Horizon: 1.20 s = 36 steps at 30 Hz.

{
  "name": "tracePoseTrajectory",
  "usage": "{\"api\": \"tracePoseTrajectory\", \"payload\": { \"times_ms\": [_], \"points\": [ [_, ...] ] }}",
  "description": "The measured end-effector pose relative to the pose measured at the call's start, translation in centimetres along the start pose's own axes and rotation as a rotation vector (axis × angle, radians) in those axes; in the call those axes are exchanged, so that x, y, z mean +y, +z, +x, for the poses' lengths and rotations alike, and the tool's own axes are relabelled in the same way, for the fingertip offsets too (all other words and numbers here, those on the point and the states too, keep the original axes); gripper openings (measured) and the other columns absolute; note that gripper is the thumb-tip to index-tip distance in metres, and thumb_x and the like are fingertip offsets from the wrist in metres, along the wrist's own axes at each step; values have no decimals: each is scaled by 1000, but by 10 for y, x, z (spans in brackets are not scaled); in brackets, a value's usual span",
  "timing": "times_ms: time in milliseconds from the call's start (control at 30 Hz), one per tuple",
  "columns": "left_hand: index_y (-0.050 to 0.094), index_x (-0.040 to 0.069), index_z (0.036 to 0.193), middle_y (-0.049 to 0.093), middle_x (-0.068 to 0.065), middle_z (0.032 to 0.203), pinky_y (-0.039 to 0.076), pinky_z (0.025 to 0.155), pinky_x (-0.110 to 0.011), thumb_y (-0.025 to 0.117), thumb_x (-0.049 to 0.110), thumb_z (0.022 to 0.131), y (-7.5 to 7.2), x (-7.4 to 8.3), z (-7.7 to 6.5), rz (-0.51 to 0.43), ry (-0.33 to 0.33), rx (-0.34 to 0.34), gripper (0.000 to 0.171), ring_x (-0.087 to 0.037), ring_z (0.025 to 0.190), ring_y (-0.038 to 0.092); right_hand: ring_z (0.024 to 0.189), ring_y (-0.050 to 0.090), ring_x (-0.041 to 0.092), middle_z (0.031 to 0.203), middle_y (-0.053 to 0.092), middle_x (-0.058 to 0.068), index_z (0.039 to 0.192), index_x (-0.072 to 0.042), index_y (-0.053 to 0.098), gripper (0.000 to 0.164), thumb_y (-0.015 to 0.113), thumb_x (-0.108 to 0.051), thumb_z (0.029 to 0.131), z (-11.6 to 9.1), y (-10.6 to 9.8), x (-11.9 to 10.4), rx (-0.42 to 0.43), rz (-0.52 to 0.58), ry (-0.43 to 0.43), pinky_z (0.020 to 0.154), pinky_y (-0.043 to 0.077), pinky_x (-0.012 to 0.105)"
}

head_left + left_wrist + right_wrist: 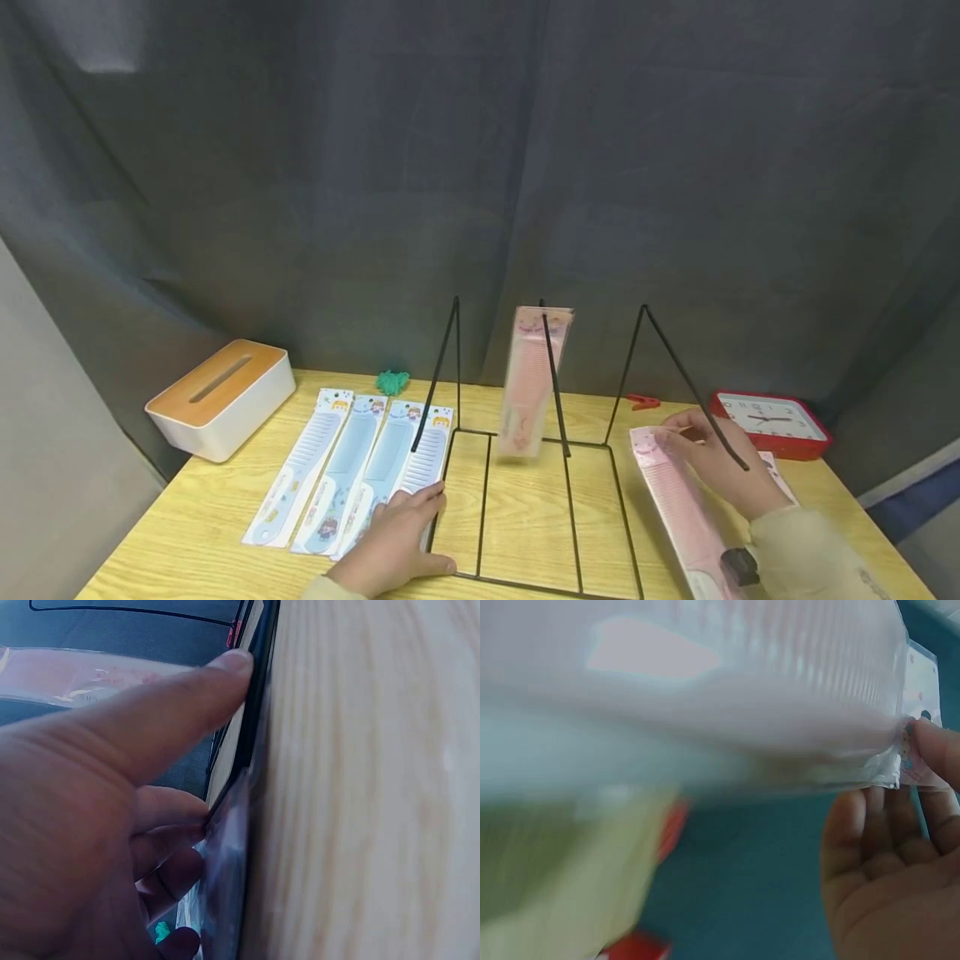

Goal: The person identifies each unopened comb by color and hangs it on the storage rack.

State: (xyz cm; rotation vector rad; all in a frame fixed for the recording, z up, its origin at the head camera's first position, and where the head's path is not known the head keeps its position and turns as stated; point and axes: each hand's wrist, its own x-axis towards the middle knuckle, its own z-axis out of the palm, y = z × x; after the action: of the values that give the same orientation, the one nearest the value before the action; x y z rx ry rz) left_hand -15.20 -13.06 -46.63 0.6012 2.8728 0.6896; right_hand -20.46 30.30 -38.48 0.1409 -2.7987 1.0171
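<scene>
A black wire rack point(483, 500) with three upright angled hooks stands mid-table. My left hand point(401, 533) rests on its left front corner, thumb tip on the wire and fingers along the left side bar. From the middle hook hang packaged pink combs point(527, 375). At the rack's right, my right hand point(723, 467) pinches the top of a packaged pink comb point(678, 508) between thumb and fingers, near the hole in its card point(919, 682). The comb slants toward me. Several packaged blue combs point(348, 467) lie left of the rack, partly covered by my left hand.
A white tissue box point(247, 417) with a wooden lid sits at the back left, and a green tangle point(392, 382) lies near it. At the back right are a red clip point(642, 402) and a red-framed clock point(772, 419). A dark curtain point(480, 167) hangs behind.
</scene>
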Motion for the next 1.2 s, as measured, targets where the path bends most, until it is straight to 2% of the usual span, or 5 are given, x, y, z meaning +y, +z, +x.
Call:
{"api": "tracePoseTrajectory", "payload": {
  "times_ms": [200, 300, 467, 800, 1200],
  "points": [
    [54, 4, 143, 40, -5, 158, 39, 94, -57, 80, 60, 72, 0, -1, 0, 19, 8, 5, 94, -27, 119, 47, 79, 65, 5, 90, 71, -5, 93, -13, 69, 4, 72, -15, 94, -39, 7, -84, 26, 237, -266, 69, 50, 23],
    [54, 4, 142, 40, -6, 158, 40, 92, -55, 80, 61, 72, 1, -1, 1, 31, 16, 12, 95, -28, 120, 48, 71, 64, 7, 86, 71, -9, 90, -19, 69, 13, 74, -7, 90, -62, 9, -120, 86, 278, -398, 63, 51, 23],
    [54, 4, 142, 40, -6, 158, 40, 91, -52, 79, 63, 72, 0, -2, 1, 34, 18, 13, 95, -29, 121, 48, 78, 63, 11, 90, 70, -1, 94, -15, 69, 29, 72, 12, 84, -89, 9, -159, 83, 457, -589, 62, 53, 24],
    [55, 4, 142, 41, -7, 157, 40, 91, -55, 80, 62, 72, 0, -1, 1, 30, 17, 9, 94, -30, 122, 48, 76, 63, 11, 90, 70, 2, 91, -13, 70, 29, 73, 14, 82, -90, 6, -180, 186, 471, -595, 63, 52, 21],
    [54, 3, 142, 40, -6, 158, 39, 92, -55, 79, 61, 73, -1, -2, 1, 4, 14, -3, 94, -29, 122, 47, 68, 61, 9, 85, 70, -4, 89, -10, 71, 14, 75, 3, 86, -62, 9, -182, 193, 389, -522, 58, 50, 22]
  ]
}}
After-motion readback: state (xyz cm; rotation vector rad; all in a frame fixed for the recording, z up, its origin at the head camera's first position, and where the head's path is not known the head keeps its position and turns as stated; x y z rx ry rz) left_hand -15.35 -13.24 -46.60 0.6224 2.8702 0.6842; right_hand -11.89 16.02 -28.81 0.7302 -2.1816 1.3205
